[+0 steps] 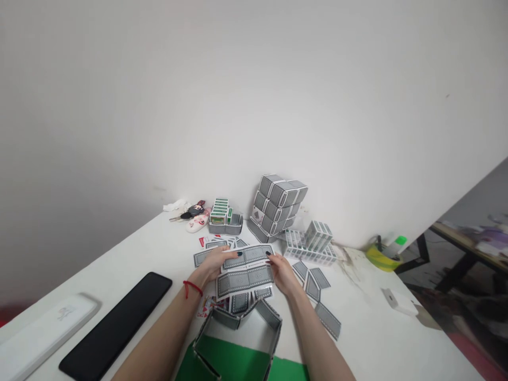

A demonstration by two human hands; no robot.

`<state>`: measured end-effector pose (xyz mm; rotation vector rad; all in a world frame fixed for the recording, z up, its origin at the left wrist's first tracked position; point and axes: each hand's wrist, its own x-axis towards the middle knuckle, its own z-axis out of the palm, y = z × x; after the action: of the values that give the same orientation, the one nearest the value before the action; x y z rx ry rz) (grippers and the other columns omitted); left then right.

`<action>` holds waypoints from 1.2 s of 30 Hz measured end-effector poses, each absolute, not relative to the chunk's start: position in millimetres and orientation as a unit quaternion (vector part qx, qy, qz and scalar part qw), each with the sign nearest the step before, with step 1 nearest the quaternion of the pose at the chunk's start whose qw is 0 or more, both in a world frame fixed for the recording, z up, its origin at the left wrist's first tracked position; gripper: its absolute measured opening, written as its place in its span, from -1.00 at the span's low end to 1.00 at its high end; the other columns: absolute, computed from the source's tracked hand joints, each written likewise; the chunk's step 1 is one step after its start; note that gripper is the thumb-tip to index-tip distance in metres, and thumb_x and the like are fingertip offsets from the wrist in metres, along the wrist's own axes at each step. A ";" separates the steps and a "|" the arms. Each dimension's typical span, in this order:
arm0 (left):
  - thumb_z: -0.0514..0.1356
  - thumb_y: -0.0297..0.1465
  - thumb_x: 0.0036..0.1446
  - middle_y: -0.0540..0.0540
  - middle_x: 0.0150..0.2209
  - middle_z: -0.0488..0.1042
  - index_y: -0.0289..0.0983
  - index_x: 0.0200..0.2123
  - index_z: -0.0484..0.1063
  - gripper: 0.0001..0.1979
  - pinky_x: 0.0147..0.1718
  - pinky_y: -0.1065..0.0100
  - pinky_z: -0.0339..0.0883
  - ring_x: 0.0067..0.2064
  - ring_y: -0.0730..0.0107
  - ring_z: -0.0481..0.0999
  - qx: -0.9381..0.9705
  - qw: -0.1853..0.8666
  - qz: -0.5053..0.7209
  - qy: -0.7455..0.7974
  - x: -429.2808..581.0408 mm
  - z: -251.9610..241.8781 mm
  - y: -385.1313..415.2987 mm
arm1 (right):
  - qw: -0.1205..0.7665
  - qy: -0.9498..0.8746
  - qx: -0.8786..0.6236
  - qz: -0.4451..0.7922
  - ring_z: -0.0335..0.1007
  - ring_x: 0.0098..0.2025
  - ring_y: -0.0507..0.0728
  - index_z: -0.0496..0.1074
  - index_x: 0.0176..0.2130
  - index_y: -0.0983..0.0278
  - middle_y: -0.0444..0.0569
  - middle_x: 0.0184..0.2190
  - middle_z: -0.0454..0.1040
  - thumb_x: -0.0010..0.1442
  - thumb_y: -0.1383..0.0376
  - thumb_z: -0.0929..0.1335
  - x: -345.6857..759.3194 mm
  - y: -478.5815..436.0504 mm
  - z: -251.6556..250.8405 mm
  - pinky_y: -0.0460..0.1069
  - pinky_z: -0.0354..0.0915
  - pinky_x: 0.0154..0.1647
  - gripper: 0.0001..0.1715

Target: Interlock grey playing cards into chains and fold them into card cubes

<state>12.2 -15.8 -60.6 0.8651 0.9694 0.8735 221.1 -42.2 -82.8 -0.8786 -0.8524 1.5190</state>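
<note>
Card panel [246,271], grey backs up, held flat above the white table [369,328], just over the far wall of an open card box [270,316]. Card faces hidden underneath; near side of the box cut off by the lower frame edge. Left hand [214,264] closed on the left edge of the panel, thumb on top. Right hand [283,273] closed on the right edge likewise, fingers under and hard to see. Loose cards [319,278] lying just beside the right hand, card cube [278,206] standing behind near the wall
</note>
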 end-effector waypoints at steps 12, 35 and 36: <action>0.34 -0.47 -0.34 0.12 -0.65 0.36 -0.27 -0.59 0.20 -0.68 -0.58 0.49 0.15 -0.61 0.53 0.33 0.396 0.666 0.434 0.460 14.9 -65.8 -13.5 | 0.557 -0.386 -0.389 0.624 0.44 -0.34 0.15 0.42 -0.42 0.29 -0.08 -0.50 0.53 -0.17 0.10 0.48 215.4 -41.7 -83.9 -0.02 0.24 -0.30 -0.64; 0.36 -0.35 -0.23 0.06 -0.58 0.40 -0.28 -0.49 0.28 -0.70 -0.51 0.44 0.27 -0.54 0.47 0.39 0.402 0.700 0.407 0.428 12.5 -65.9 -15.5 | 0.536 -0.380 -0.415 0.630 0.46 -0.42 0.16 0.47 -0.45 0.32 -0.05 -0.56 0.53 -0.20 0.09 0.50 211.9 -46.9 -76.3 -0.05 0.25 -0.45 -0.62; 0.36 -0.34 -0.23 0.05 -0.58 0.41 -0.28 -0.49 0.28 -0.70 -0.51 0.44 0.27 -0.54 0.46 0.39 0.404 0.696 0.408 0.430 12.6 -66.1 -15.8 | 0.533 -0.382 -0.417 0.630 0.46 -0.42 0.16 0.48 -0.45 0.33 -0.04 -0.56 0.53 -0.20 0.10 0.50 212.0 -46.9 -76.5 -0.05 0.25 -0.45 -0.62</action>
<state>12.6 -15.8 -66.1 0.9013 0.9591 0.9109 212.0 -46.9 -76.5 -0.9935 -0.9102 1.5013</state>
